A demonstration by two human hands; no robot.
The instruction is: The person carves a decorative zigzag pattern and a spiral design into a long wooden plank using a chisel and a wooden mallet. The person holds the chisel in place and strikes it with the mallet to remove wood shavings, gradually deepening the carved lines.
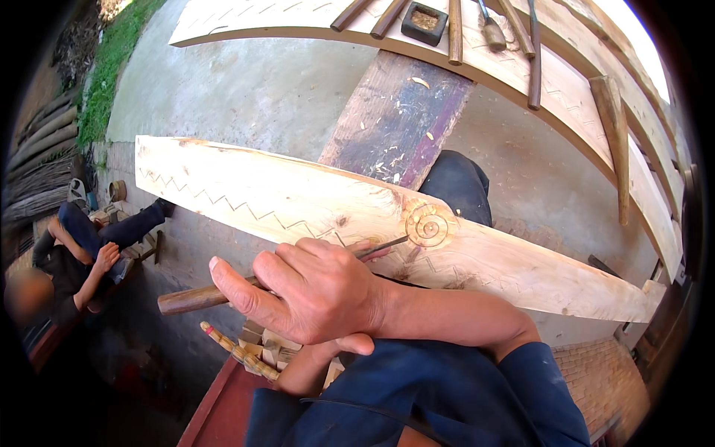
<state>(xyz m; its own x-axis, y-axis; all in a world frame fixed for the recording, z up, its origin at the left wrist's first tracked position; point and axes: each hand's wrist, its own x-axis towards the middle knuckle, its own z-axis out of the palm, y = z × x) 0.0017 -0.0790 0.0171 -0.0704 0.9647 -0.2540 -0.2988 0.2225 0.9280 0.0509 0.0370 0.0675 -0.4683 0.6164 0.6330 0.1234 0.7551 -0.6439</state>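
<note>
A long pale wooden board (283, 197) lies across in front of me, with a carved spiral circle (430, 226) and zigzag lines cut into its face. My right hand (320, 290) is closed round a chisel with a wooden handle (192, 299), one digit stretched along the handle. The thin blade's tip meets the board at the spiral's left edge. Under the right hand sits my left hand (353, 345), mostly hidden. Its thumb shows below the right wrist, and a few fingertips curl by the blade on the board.
A second long board (555, 104) curves across the far side. It bears several chisels (456, 33), a dark square box (424, 24) and a wooden mallet (614, 149). A stained plank (380, 119) holds shavings. Wood blocks and a bamboo stick (238, 350) lie below; another person (82, 261) sits left.
</note>
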